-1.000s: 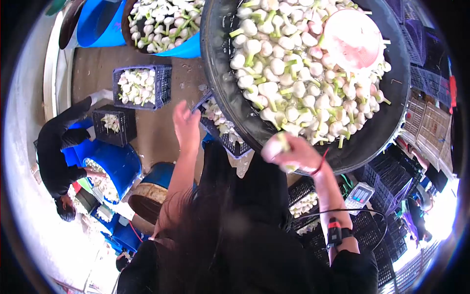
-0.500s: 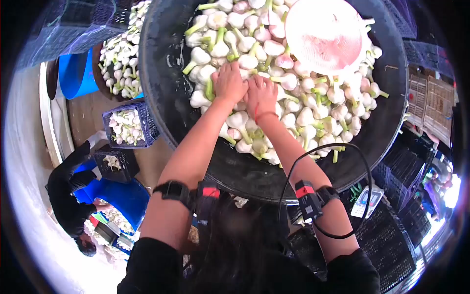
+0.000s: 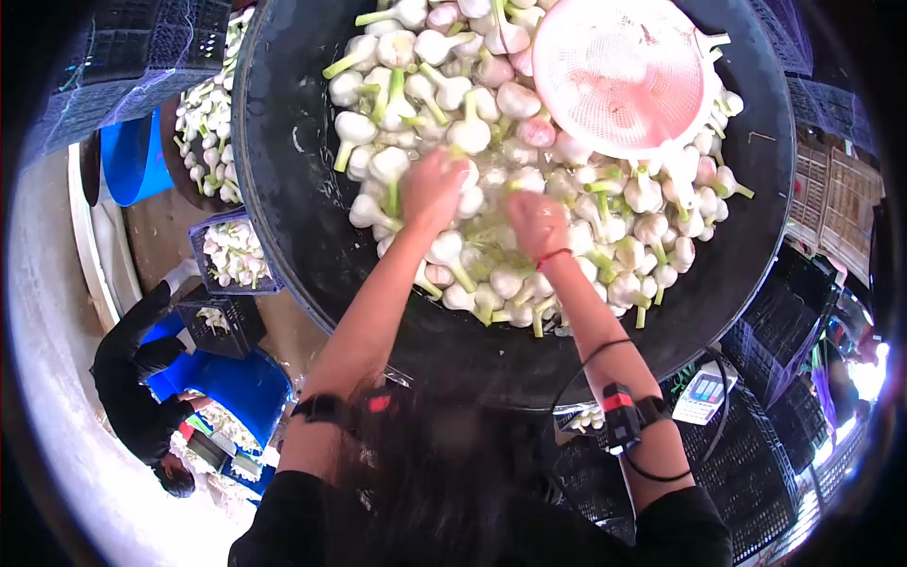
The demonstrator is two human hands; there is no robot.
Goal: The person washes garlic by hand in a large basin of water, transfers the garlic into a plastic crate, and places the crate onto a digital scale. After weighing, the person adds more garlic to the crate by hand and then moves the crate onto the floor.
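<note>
Many whole garlic bulbs [image 3: 444, 248] with cut green stems float in water inside a large black round tub [image 3: 283, 180]. My left hand [image 3: 436, 194] is dipped among the bulbs left of centre, its fingertips under water or behind bulbs. To its right, my right hand [image 3: 539, 225], with a red string at the wrist, is also in the water, knuckles up and fingers curled out of sight. Between the hands the water is cloudy and stirred. Whether either hand grips a bulb is hidden. A pink mesh colander [image 3: 624, 80] rests on the garlic beyond my right hand.
At left are a purple crate [image 3: 236, 253] of garlic, a black crate [image 3: 219, 321], a blue barrel [image 3: 132, 161] and a person in black [image 3: 137, 387] bent over garlic. Right of the tub lie a white keypad device [image 3: 704, 392] and stacked dark crates [image 3: 784, 312].
My hands have moved apart, the right one shifting right and nearer to me. Both now sit lower among the bulbs, and the water between them is churned. The view has shifted slightly.
</note>
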